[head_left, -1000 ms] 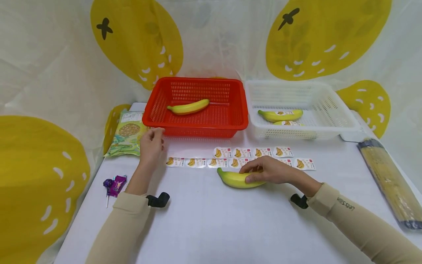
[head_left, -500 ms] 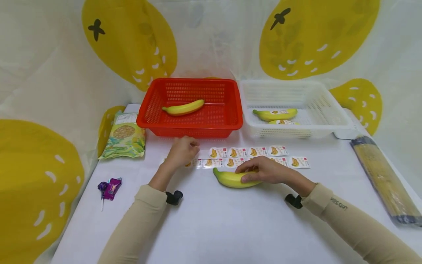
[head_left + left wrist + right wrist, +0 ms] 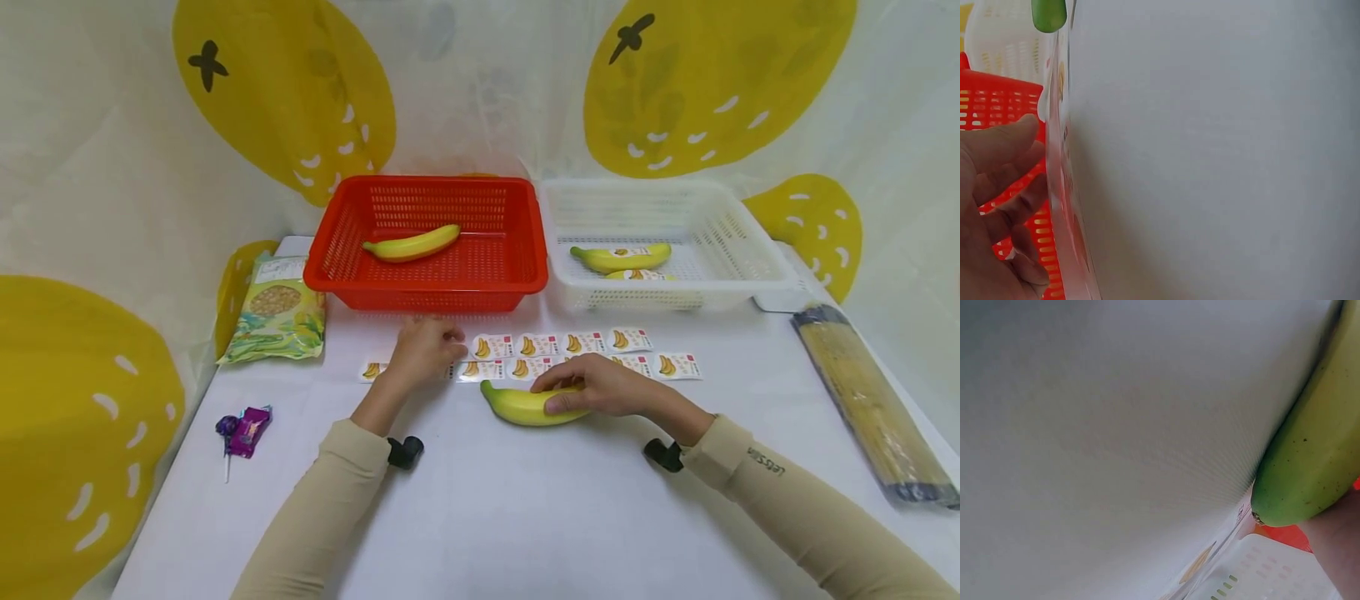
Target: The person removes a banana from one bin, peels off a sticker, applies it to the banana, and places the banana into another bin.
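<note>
My right hand [image 3: 607, 385] grips a yellow banana [image 3: 521, 406] lying on the white table, fingers over its top and thumb along the near side. In the right wrist view the banana's greenish end [image 3: 1297, 481] shows beside part of the hand. Over the left part of a sheet of banana-picture stickers [image 3: 538, 345] hovers my left hand [image 3: 423, 350], covering some of the lower row. Its fingers are loosely bent, with a gap between thumb and fingers in the left wrist view. There the sticker sheet [image 3: 1067, 162] appears nearly edge-on, right by the fingertips.
Behind the stickers stand a red basket [image 3: 426, 298] holding one banana [image 3: 412, 246] and a white basket [image 3: 675, 293] with two stickered bananas [image 3: 626, 258]. A food bag [image 3: 277, 312] and purple-wrapped sweets [image 3: 247, 432] lie left; a packet of thin yellowish sticks [image 3: 870, 400] lies right.
My left hand has moved from in front of the red basket's left corner rightward and nearer, over the stickers. The right hand keeps hold of the banana. The head view has shifted slightly.
</note>
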A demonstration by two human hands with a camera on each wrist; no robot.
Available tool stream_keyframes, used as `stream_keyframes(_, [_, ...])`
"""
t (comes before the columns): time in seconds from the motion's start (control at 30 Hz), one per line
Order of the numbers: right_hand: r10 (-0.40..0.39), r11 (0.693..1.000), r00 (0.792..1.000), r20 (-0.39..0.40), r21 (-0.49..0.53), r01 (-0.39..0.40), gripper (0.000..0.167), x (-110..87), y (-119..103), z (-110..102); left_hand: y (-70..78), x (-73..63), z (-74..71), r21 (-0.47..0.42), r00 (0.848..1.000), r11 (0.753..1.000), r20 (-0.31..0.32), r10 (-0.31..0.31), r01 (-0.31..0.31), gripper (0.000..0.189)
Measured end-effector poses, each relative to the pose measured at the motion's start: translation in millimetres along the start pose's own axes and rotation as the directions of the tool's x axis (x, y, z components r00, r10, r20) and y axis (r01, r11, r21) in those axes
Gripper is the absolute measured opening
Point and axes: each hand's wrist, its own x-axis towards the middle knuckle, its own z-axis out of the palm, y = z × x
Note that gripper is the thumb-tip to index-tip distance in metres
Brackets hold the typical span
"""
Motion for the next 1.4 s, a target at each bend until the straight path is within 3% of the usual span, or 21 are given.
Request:
stream_keyframes(0.17, [-0.001, 1.000, 1.000, 0.000, -0.002, 0.001, 0.032, -0.5, -1.4, 0.1, 0.3, 1.2, 2.9, 0.023, 1.000, 0.999, 0.008, 0.023, -0.023, 0.015])
stream_keyframes(0.47, [0.003, 1.000, 1.000, -0.002, -0.007, -0.003, 0.033, -0.7, -4.3, -0.3, 0.9, 3.5, 6.2, 0.020, 1.000, 1.000, 0.023, -0.011, 0.010, 0.003])
stream_keyframes(0.8, [-0.001, 1.000, 1.000, -0.004, -0.011, 0.001, 0.033, -0.8, -4.8, -0.2, 1.8, 7.9, 9.5, 0.022, 0.999, 1.000, 0.048, 0.006, -0.007, 0.011])
stream_keyframes(1.2, [0.015, 1.000, 1.000, -0.011, -0.001, -0.015, 0.033, -0.7, -4.1, 0.4, 4.9, 7.5, 9.0, -0.033, 0.999, 0.999, 0.009, -0.040, 0.040, 0.008])
stream_keyframes(1.4, [0.012, 1.000, 1.000, -0.013, -0.007, -0.012, 0.033, -0.3, -2.9, 0.6, 5.1, 7.9, 9.2, -0.056, 0.999, 0.998, -0.006, -0.035, 0.035, 0.010])
